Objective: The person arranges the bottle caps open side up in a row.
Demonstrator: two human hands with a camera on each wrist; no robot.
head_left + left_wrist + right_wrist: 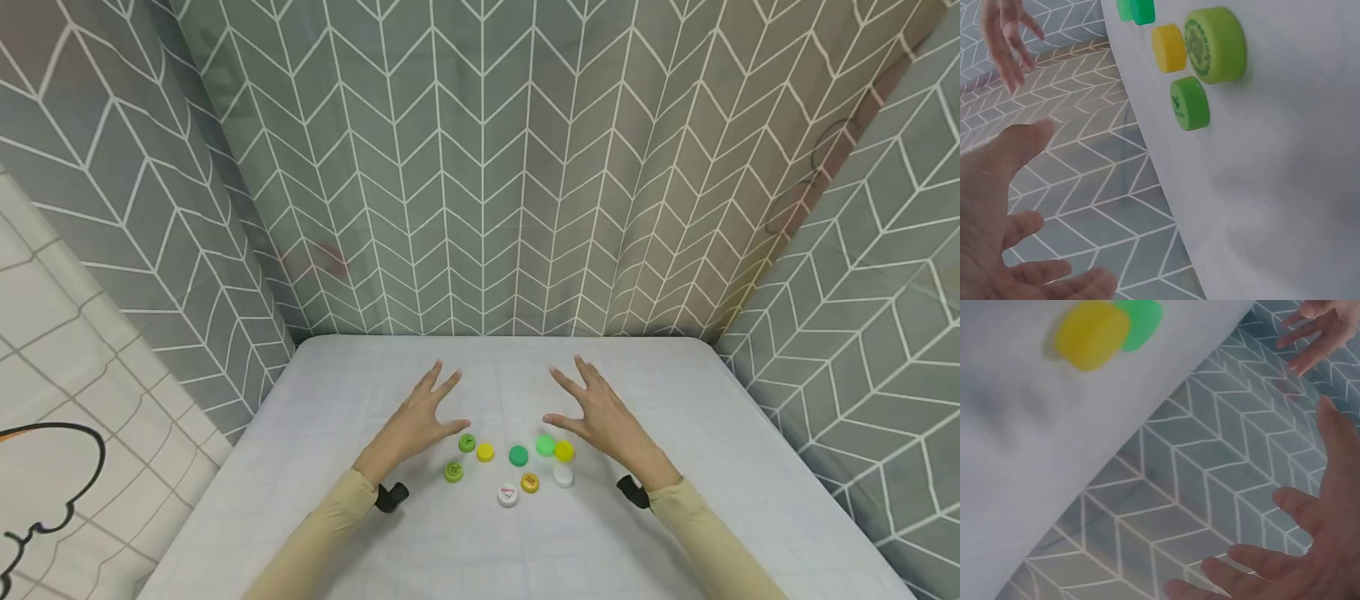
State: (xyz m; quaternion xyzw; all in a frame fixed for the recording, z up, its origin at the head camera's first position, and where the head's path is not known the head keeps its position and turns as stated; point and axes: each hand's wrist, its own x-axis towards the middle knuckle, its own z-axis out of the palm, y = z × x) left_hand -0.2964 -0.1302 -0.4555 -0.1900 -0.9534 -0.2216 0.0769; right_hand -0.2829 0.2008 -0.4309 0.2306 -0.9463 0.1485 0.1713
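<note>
Bottle caps lie loosely grouped on the table between my two hands. Spread fingers and an outstretched thumb show on my left hand, which hovers beside a green printed cap and holds nothing. Close by are a yellow cap and an olive-green cap. My right hand is likewise empty with fingers apart, near a light green cap and a bright yellow cap that sit side by side. A dark green cap, a gold cap, a white cap and a printed white cap complete the group.
A white cloth covers the table. Grey curtains with white zigzag lines hang behind and at both sides. Black wrist mounts sit at the cuffs of both beige sleeves.
</note>
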